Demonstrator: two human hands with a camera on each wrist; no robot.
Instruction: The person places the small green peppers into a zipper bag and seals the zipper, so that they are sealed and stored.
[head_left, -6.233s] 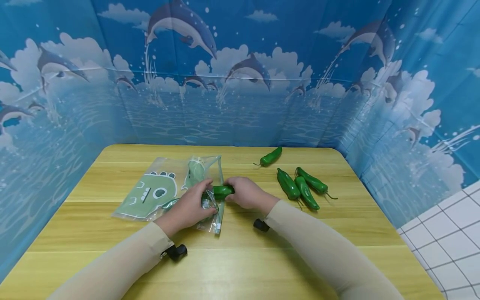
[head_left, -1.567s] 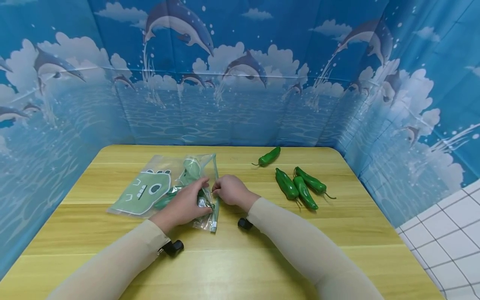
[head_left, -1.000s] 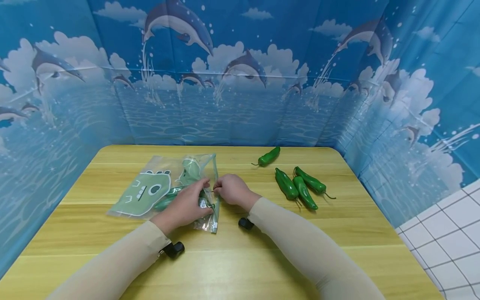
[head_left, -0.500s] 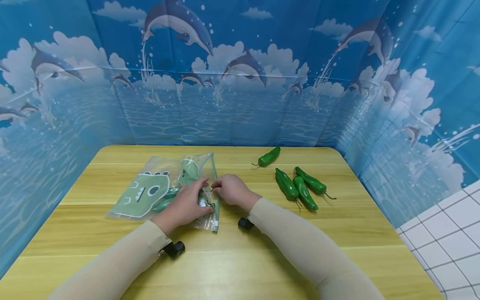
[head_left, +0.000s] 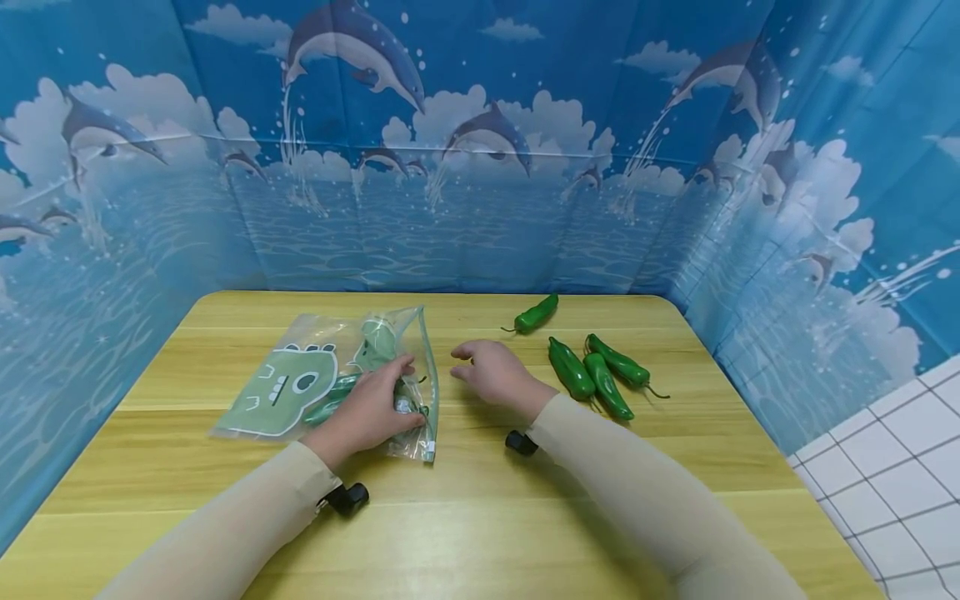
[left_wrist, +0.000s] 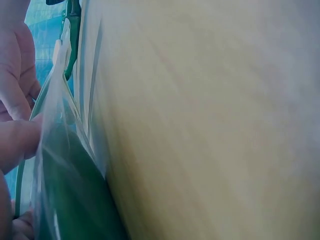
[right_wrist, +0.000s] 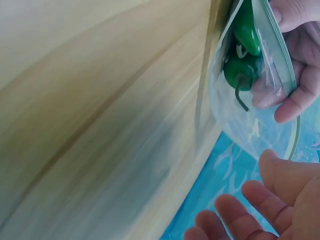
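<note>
A clear zip bag [head_left: 277,396] with a green cartoon print lies on the table's left half, its mouth facing right. My left hand [head_left: 369,408] lies over the bag's mouth end, thumb and fingers holding the plastic at the opening. Inside are green peppers [right_wrist: 243,72], two showing their stem ends in the right wrist view; one pepper [left_wrist: 75,190] fills the bag in the left wrist view. My right hand [head_left: 491,375] hovers just right of the mouth, thumb and fingers apart, holding nothing. Three green peppers [head_left: 572,371] lie together to its right.
Another green pepper [head_left: 537,315] lies alone near the back edge of the wooden table [head_left: 450,533]. A blue dolphin-print curtain [head_left: 480,225] stands behind and at both sides. White tiles [head_left: 892,467] show at the right.
Earlier my right hand held a green pepper at the bag's mouth, then had it by the stem as it went inside. It has now let go and moved right; my left hand stays put.
</note>
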